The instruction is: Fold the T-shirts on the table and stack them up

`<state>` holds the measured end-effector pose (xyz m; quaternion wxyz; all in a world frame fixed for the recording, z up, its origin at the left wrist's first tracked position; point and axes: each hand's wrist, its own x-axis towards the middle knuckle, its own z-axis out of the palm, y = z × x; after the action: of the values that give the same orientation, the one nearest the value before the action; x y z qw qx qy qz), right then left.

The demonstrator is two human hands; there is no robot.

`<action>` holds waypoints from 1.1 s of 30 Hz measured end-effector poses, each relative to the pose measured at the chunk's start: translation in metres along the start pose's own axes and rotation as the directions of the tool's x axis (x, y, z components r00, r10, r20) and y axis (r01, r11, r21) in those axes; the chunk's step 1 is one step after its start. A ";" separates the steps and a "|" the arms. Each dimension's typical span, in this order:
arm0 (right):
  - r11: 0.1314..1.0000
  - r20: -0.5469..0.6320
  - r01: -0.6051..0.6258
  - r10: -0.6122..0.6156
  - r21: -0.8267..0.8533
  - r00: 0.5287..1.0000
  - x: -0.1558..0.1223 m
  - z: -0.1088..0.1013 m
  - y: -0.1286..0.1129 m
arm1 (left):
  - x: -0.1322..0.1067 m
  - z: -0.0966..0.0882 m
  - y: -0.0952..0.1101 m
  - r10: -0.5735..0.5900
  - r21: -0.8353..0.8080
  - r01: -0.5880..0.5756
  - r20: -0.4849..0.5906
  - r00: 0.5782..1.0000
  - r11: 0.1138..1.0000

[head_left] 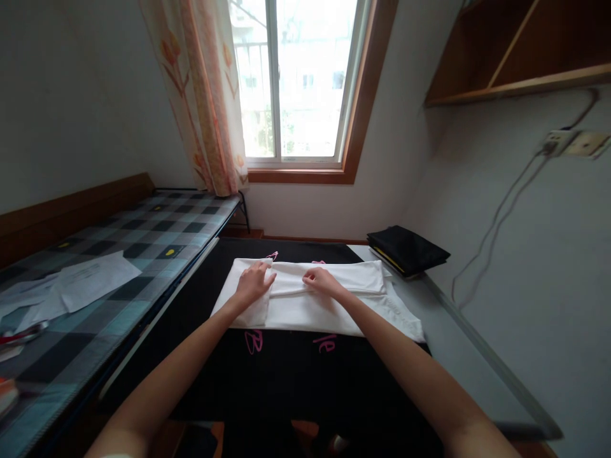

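A white garment lies partly folded on a black cloth with pink lettering that covers the table. My left hand rests flat on the folded left part of the garment, fingers stretched out. My right hand sits near the garment's middle with its fingers curled on the edge of a fold. Both forearms reach in from the bottom of the view.
A folded black item lies at the table's far right corner. A bed with a checked cover stands at the left, with white papers on it. Window, curtain and a wall shelf are beyond.
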<state>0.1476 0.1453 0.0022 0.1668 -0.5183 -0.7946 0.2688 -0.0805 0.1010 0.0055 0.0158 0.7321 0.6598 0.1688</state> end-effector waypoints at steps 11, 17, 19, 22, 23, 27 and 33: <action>0.873 -0.426 -0.295 0.114 -0.388 0.897 -0.077 -0.057 0.122 | 0.010 0.043 0.006 0.009 0.157 -0.019 0.068 0.998 0.987; 0.870 -0.409 -0.245 0.056 -0.427 0.911 -0.092 -0.057 0.148 | 0.003 0.018 0.013 -0.161 0.226 0.139 0.083 0.983 0.964; 0.860 -0.415 -0.246 0.044 -0.448 0.909 -0.092 -0.052 0.148 | 0.006 0.016 0.015 -0.155 0.238 0.116 0.150 0.977 0.964; 0.852 -0.436 -0.265 0.049 -0.451 0.899 -0.091 -0.047 0.146 | 0.013 0.015 0.018 -0.088 0.236 0.040 0.198 0.976 0.971; 0.853 -0.440 -0.266 0.048 -0.450 0.897 -0.091 -0.046 0.145 | 0.015 0.015 0.018 -0.075 0.232 0.025 0.207 0.975 0.972; 0.858 -0.447 -0.266 0.048 -0.439 0.893 -0.092 -0.046 0.146 | 0.020 0.011 0.020 -0.060 0.215 0.011 0.223 0.973 0.977; 0.857 -0.458 -0.270 0.046 -0.438 0.888 -0.092 -0.044 0.146 | 0.023 0.012 0.025 -0.067 0.137 0.039 0.205 0.976 0.990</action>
<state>0.3164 0.1193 -0.0486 0.1783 -0.6548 -0.7328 -0.0496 -0.0512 0.1221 0.0056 0.0410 0.7274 0.6834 0.0462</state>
